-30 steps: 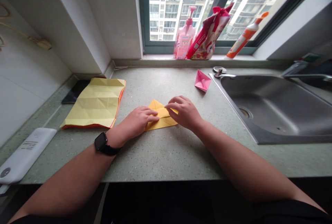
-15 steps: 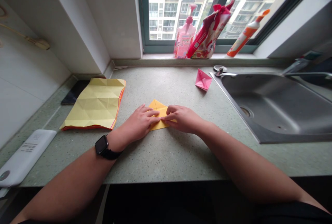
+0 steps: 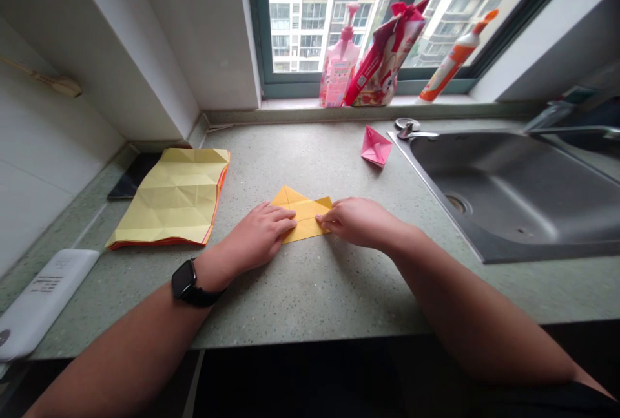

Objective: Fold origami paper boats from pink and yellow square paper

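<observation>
A folded orange-yellow sheet of origami paper point(image 3: 305, 219) lies on the counter in front of me, with a peak at its upper left and a smaller raised corner at its right. My left hand point(image 3: 254, 235) lies over its left part, fingers stretched out and pressing it down. At the right edge, my right hand point(image 3: 361, 221) pinches the paper between thumb and fingers. Part of the sheet is hidden under both hands. Farther back, a folded pink paper piece point(image 3: 376, 146) sits apart from my hands.
To the left, a stack of creased paper sheets point(image 3: 169, 198) partly covers a dark flat object point(image 3: 133, 176). A white device point(image 3: 48, 298) lies nearer. On the right is a steel sink point(image 3: 523, 195). A pump bottle point(image 3: 339, 69), red bag point(image 3: 385, 59) and orange-white bottle point(image 3: 450, 66) line the sill.
My right hand has slid right along the paper, away from my left hand, uncovering the middle and right corner. My left hand still rests on the left part. The view has shifted slightly.
</observation>
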Tool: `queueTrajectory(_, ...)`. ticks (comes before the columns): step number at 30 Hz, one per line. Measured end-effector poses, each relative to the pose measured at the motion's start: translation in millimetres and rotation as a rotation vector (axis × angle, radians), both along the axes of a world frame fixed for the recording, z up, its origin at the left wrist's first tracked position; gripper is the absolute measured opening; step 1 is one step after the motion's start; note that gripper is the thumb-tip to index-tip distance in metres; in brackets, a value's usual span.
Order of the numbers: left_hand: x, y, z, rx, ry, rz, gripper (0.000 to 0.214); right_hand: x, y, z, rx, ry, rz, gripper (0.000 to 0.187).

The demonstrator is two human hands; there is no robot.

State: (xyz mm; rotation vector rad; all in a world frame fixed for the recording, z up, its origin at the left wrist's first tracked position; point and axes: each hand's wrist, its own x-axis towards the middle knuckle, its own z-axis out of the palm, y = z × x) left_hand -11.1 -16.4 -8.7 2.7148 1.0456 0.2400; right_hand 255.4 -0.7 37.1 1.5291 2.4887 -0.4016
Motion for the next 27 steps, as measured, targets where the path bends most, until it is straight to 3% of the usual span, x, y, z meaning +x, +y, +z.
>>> queueTrajectory(6,0.3,-0.7,1.1,-0.016,0.004,0.013,0.038,7.6,2.1,12.2,-0.080,-0.071,-0.166,0.030)
queueTrajectory(11,0.4,-2.8,2.5,0.033,0.023,0.005,0.037,8.5,3.5,19.1,-0.107,-0.078,-0.218,0.032)
queueTrajectory(17,0.3,-11.2,-0.7,0.069,0.040,0.090,0.040,10.2,9.9,7.9,0.014,-0.026,-0.251,0.027)
queueTrajectory(20,0.0,-12.6,-1.1,0.047,0.029,0.083,0.042,15.7,13.9,-0.8,0.166,0.045,-0.207,0.030)
queueTrajectory(24,-1.5,-10.4,2.0,0.036,-0.005,0.084,0.045,21.4,20.2,-14.8,0.426,0.372,-0.057,0.032)
queueTrajectory(27,-2.6,-8.3,4.4,0.039,-0.034,0.097,0.045,17.1,25.1,-32.0,0.469,0.571,0.088,0.033)
